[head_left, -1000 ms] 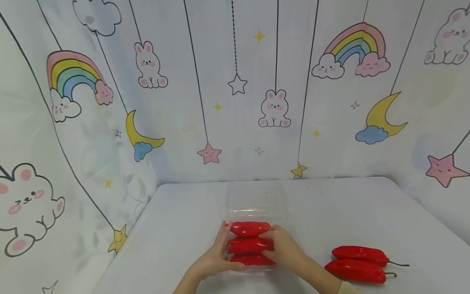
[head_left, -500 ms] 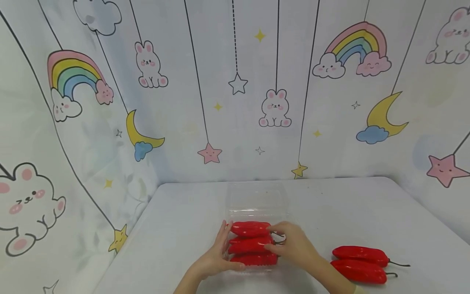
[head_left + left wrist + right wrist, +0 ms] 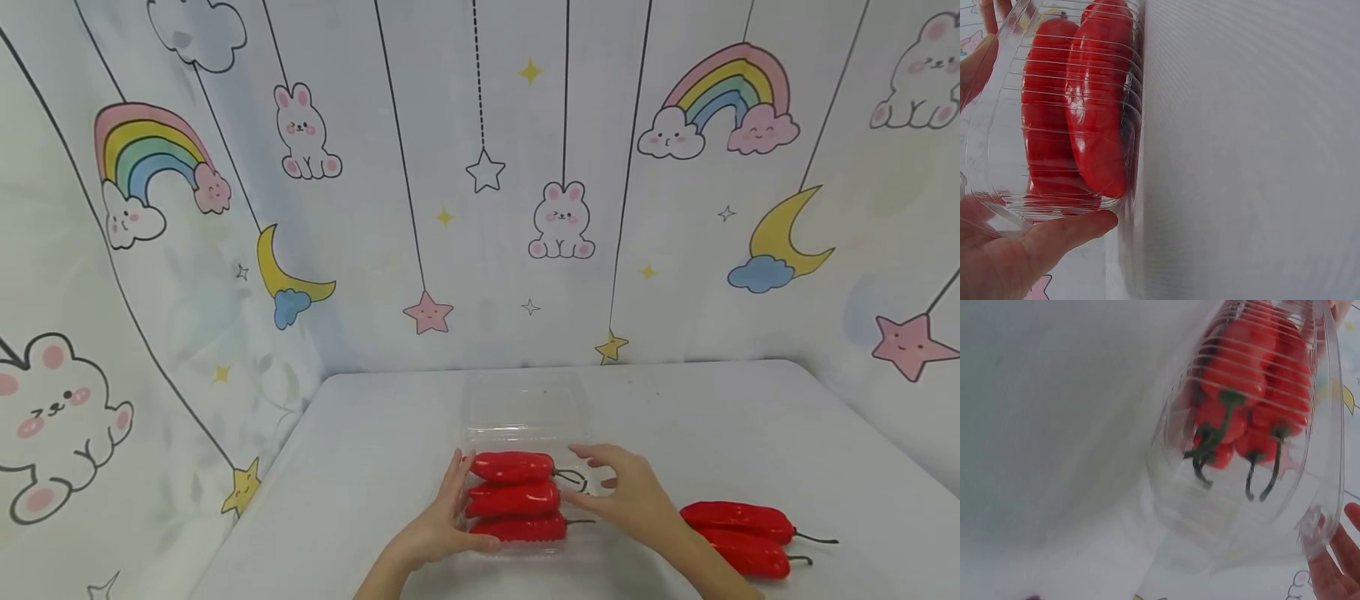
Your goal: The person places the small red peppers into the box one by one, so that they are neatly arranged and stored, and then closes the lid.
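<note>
A clear plastic clamshell container (image 3: 525, 550) lies on the white table with its lid folded back. Red chilli peppers (image 3: 513, 500) fill it side by side, stems to the right; the right wrist view shows several peppers (image 3: 1235, 375) stacked inside through the ribbed wall. My left hand (image 3: 431, 531) holds the container's left end, fingers along the far left side and the thumb (image 3: 1072, 234) against the front corner. Just right of the pepper stems is my right hand (image 3: 630, 493), thumb and fingers spread apart with nothing between them; whether a finger touches the container rim, I cannot tell.
Two more red chilli peppers (image 3: 738, 521) lie on the table at the right, partly behind the right forearm. The transparent lid (image 3: 522, 404) lies toward the table's far edge. A printed cloth (image 3: 480, 250) with rabbits and stars hangs behind.
My right hand has let go of the peppers and drawn back to the right, its fingers spreading and the stems coming into sight. The left hand stays in place on the container.
</note>
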`<action>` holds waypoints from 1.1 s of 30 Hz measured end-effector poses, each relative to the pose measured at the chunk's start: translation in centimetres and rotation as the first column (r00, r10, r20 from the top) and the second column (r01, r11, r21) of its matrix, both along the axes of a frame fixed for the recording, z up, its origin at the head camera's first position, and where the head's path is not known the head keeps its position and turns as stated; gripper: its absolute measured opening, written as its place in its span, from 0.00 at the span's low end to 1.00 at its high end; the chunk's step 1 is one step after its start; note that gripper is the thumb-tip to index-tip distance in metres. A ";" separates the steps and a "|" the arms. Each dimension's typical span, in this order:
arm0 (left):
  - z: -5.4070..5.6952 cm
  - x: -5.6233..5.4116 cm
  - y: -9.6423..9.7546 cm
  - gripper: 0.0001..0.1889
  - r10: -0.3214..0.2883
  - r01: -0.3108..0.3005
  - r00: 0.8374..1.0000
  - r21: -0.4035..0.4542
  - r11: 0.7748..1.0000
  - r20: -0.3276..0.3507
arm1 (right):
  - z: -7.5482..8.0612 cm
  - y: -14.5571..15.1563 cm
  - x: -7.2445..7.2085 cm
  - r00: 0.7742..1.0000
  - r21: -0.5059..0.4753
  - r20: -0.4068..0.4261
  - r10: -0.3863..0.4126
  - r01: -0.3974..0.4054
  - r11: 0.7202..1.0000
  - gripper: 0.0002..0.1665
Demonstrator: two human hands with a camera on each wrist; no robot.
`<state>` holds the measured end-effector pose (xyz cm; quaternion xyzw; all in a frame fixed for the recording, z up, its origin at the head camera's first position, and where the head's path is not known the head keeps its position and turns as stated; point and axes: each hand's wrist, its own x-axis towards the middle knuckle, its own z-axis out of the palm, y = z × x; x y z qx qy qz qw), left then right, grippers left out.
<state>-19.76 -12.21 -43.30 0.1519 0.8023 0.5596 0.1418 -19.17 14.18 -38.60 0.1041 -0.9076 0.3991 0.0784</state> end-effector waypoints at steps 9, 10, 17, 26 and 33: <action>-0.1 0.0 0.0 0.59 0.000 0.000 1.000 0.010 1.000 0.016 | 0.5 2.2 0.4 0.996 0.013 -0.085 -0.003 0.004 1.000 0.36; -0.1 0.0 0.0 0.59 -0.001 0.001 1.000 0.010 1.000 0.017 | 0.5 2.5 0.4 0.996 0.019 -0.089 -0.009 0.011 1.000 0.36; -0.1 0.0 0.0 0.60 0.003 -0.003 1.000 0.000 1.000 0.012 | 0.6 4.2 0.6 0.991 0.055 -0.130 -0.035 0.043 0.998 0.36; -0.2 -0.1 -0.1 0.59 0.000 0.000 1.000 0.008 1.000 0.014 | 0.0 6.4 0.8 0.983 0.080 -0.180 -0.048 0.063 0.995 0.35; -0.1 0.0 0.0 0.60 0.002 -0.002 1.000 0.012 1.000 0.018 | -0.2 7.7 1.1 0.979 0.084 -0.194 -0.068 0.086 0.993 0.35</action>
